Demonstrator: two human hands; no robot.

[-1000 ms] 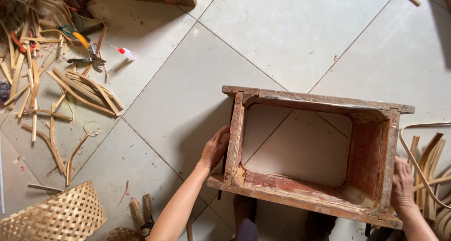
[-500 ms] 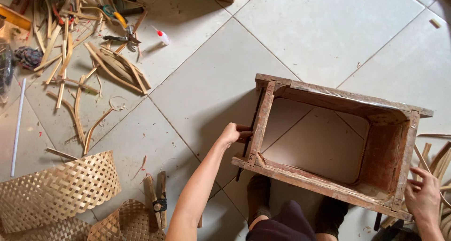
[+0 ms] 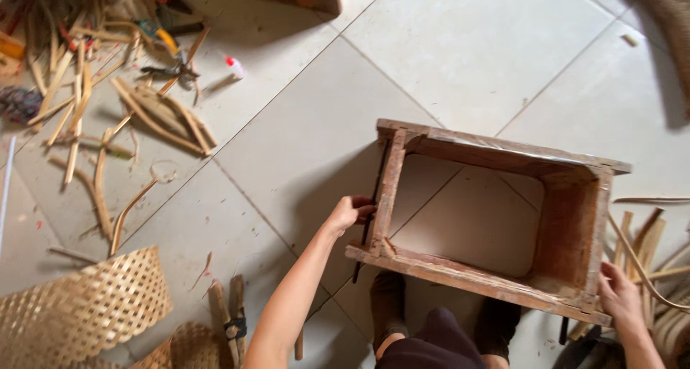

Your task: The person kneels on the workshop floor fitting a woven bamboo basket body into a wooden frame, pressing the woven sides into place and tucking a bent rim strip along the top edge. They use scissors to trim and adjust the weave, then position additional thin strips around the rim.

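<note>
A worn, reddish wooden frame [image 3: 503, 150], open at top and bottom, stands on the tiled floor in front of me. My left hand [image 3: 348, 212] grips its left side, fingers on a thin dark rod [image 3: 370, 211] that runs along the left post. At the frame's near right corner my right hand [image 3: 619, 297] holds the rim. My knees and dark socks show just below the frame's near rail.
Bamboo strips and offcuts [image 3: 154, 117] lie scattered at the upper left, with pliers and a small white bottle [image 3: 235, 67]. A woven bamboo mat [image 3: 79, 308] lies at the lower left. More bamboo strips [image 3: 647, 240] lie right of the frame.
The view has shifted, so the frame sits further right and lower. My left hand has moved from the frame's near left corner up to the rod on the left post.
</note>
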